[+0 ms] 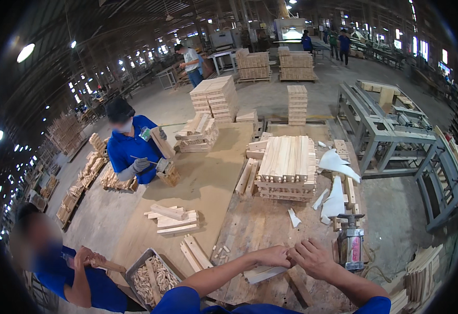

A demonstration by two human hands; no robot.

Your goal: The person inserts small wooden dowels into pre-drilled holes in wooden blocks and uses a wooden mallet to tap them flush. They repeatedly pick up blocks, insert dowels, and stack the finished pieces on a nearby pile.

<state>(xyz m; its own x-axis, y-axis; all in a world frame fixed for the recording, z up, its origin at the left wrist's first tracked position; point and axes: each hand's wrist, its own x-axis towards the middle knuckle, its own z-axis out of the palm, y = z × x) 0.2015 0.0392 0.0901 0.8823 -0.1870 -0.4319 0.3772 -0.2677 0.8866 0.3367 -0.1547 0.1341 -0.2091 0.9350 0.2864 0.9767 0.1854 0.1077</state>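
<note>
My left hand [274, 256] and my right hand [310, 258] meet at the near edge of the workbench [239, 230]. Both have their fingers closed and pressed close together, and whatever lies between them is too small or hidden to make out. Just under my left hand is a pale wooden piece [263, 275], partly covered by the hand. A darker wood strip [299, 289] slants below my right hand. Several loose dowels [221, 254] are scattered left of my hands, beside two drilled wooden rails [196, 254].
A grey bin [130, 272] of dowels stands at lower left, beside a seated co-worker [77, 277]. Another co-worker [135, 146] brushes a wood block across the bench. Stacked slats [286, 162], torn white sheets [334, 199] and a metal clamp device [352, 243] occupy the right side.
</note>
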